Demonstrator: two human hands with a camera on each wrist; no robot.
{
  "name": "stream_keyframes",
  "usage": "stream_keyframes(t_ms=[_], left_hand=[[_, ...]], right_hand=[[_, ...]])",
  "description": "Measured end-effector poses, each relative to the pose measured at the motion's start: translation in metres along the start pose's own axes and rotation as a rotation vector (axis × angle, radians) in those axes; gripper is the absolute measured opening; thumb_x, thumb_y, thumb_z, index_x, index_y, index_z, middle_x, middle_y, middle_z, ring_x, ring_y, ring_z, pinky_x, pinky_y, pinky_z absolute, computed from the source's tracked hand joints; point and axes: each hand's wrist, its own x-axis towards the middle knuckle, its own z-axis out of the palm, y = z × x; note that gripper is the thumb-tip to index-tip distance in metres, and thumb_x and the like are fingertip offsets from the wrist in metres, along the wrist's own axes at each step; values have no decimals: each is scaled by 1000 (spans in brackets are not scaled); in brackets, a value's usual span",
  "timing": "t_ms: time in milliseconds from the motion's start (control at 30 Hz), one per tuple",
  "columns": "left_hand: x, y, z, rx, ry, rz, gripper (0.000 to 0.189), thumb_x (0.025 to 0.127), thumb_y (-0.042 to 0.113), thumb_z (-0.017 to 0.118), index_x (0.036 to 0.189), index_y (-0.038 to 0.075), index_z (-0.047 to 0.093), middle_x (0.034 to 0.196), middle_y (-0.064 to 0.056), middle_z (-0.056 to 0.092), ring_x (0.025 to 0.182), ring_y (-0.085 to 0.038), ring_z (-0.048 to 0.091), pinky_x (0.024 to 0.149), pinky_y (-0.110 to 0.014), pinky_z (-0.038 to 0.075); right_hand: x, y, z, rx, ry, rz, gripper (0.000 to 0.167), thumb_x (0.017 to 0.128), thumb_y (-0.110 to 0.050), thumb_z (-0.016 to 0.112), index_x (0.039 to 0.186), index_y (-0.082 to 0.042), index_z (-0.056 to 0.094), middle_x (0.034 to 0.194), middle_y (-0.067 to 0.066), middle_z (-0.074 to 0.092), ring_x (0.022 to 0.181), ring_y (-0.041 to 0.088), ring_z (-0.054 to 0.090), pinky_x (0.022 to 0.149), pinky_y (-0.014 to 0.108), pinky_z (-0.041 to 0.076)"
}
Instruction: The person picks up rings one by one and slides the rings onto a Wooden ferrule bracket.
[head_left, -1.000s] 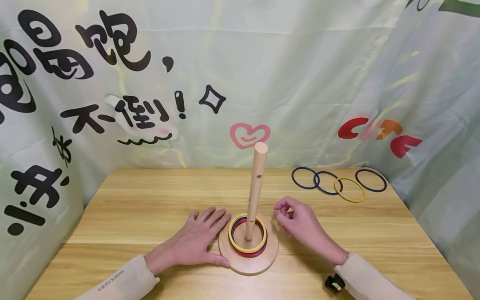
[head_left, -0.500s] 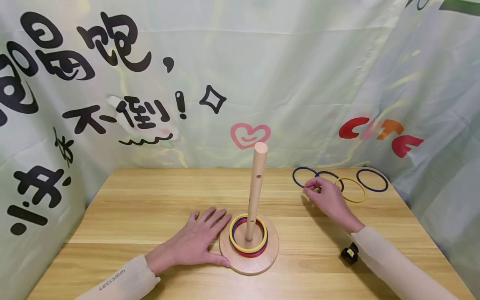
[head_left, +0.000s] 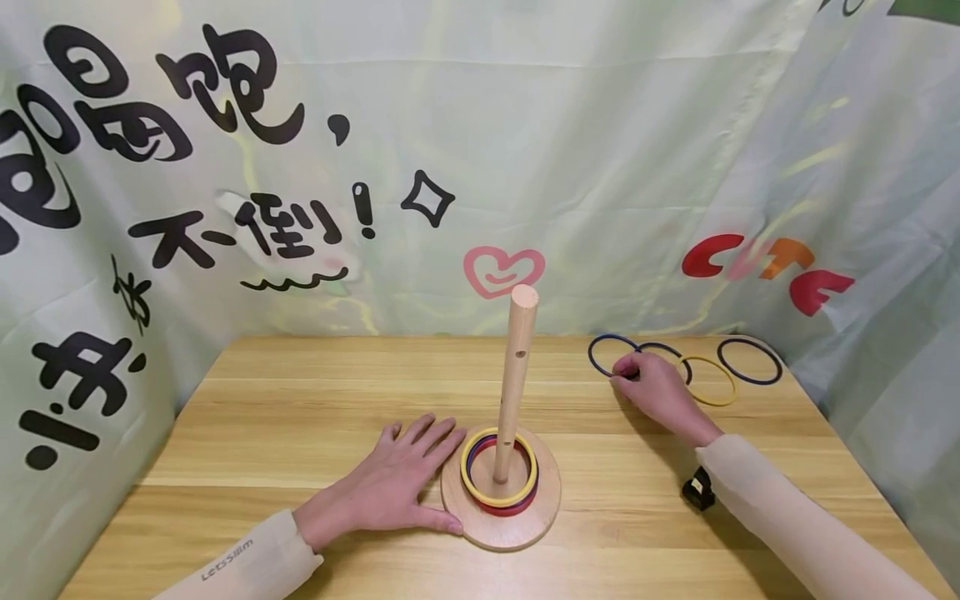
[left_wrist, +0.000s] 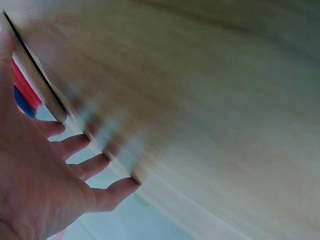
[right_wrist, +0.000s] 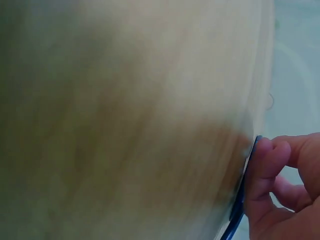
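In the head view, my left hand [head_left: 386, 483] lies with spread, straight fingers against the left edge of a round wooden base [head_left: 540, 521]. From that base rises an upright wooden peg [head_left: 513, 383]. A yellow ring [head_left: 462, 467] tops the rings around the peg's foot, with a blue and a red ring [head_left: 504, 512] under it. My right hand [head_left: 663, 396] is at the back right, pinching the near edge of a blue ring [head_left: 591, 357]. In the right wrist view, thumb and finger meet at the blue ring [right_wrist: 236, 215], which is still at the tabletop.
Partly behind my right hand, a second blue ring [head_left: 688, 372] overlaps its neighbours. A loose yellow ring [head_left: 712, 404] lies to its right, and a dark blue ring [head_left: 720, 354] sits farther right near the table's back corner. A printed curtain [head_left: 600, 167] hangs behind the table.
My right hand has moved from beside the base to the back right and come down on the blue ring's near edge. The left hand has stayed against the base.
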Motion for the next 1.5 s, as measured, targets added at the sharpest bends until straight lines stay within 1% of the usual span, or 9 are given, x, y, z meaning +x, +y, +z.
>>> stream_keyframes(t_ms=[167, 267, 333, 667, 900, 1100, 1200, 1333, 1500], left_hand=[[-1, 0, -2, -6, 21, 12, 118, 87, 93, 57, 173, 14, 35, 172, -13, 38, 156, -48, 33, 109, -78, 33], [-1, 0, -3, -11, 20, 11, 118, 87, 93, 58, 172, 14, 36, 172, -14, 38, 156, -48, 34, 108, -79, 33], [-1, 0, -3, -13, 13, 8, 118, 87, 93, 57, 173, 15, 36, 172, -14, 38, 156, -48, 33, 108, -79, 33], [-2, 0, -2, -15, 10, 3, 119, 87, 93, 57, 173, 14, 35, 173, -14, 37, 156, -48, 32, 109, -80, 32], [-1, 0, -2, -18, 1, -4, 120, 87, 94, 56, 173, 15, 34, 174, -13, 36, 157, -47, 31, 110, -79, 31], [-1, 1, -2, -18, 2, -1, 119, 87, 93, 57, 173, 14, 35, 173, -14, 36, 157, -47, 32, 109, -80, 32], [-2, 1, -3, -16, 4, 0, 119, 87, 93, 57, 173, 13, 36, 173, -14, 37, 157, -47, 32, 109, -80, 32], [-2, 2, -4, -15, 7, 4, 119, 87, 93, 57, 172, 13, 36, 173, -15, 37, 156, -48, 33, 108, -80, 33], [-1, 3, -4, -14, 10, 5, 118, 87, 92, 58, 172, 12, 36, 173, -15, 37, 156, -48, 33, 108, -79, 33]], right_hand=[[3, -3, 2, -77, -39, -66, 6, 104, -3, 72, 105, 2, 75, 91, 9, 70, 82, 26, 64, 77, 47, 52], [3, -3, 5, -129, -43, -121, 5, 103, -1, 72, 102, 1, 76, 98, 11, 71, 89, 27, 65, 81, 50, 53], [2, -3, 7, -139, -53, -143, 6, 104, 0, 71, 100, 1, 76, 98, 12, 71, 89, 27, 64, 81, 50, 54], [-16, -14, 8, -149, -11, -160, 5, 108, -2, 66, 103, -2, 67, 94, 6, 63, 82, 22, 55, 74, 43, 47], [-32, -19, 4, -136, 64, -214, 4, 109, -4, 67, 110, -2, 69, 98, 6, 67, 83, 19, 58, 72, 40, 49], [-48, -23, 0, -125, 72, -237, 11, 101, -1, 68, 109, -8, 70, 94, 0, 67, 76, 12, 61, 65, 30, 53], [-56, -29, -3, -104, 81, -252, 14, 98, 1, 70, 109, -8, 71, 94, -2, 67, 76, 11, 61, 65, 29, 53], [-67, -37, -8, -84, 110, -317, 17, 95, 4, 74, 106, -9, 71, 94, -6, 66, 74, 7, 60, 64, 28, 52], [-79, -46, -16, -96, 190, -466, 27, 92, 8, 78, 101, -16, 70, 89, -13, 60, 72, 2, 55, 62, 23, 50]])
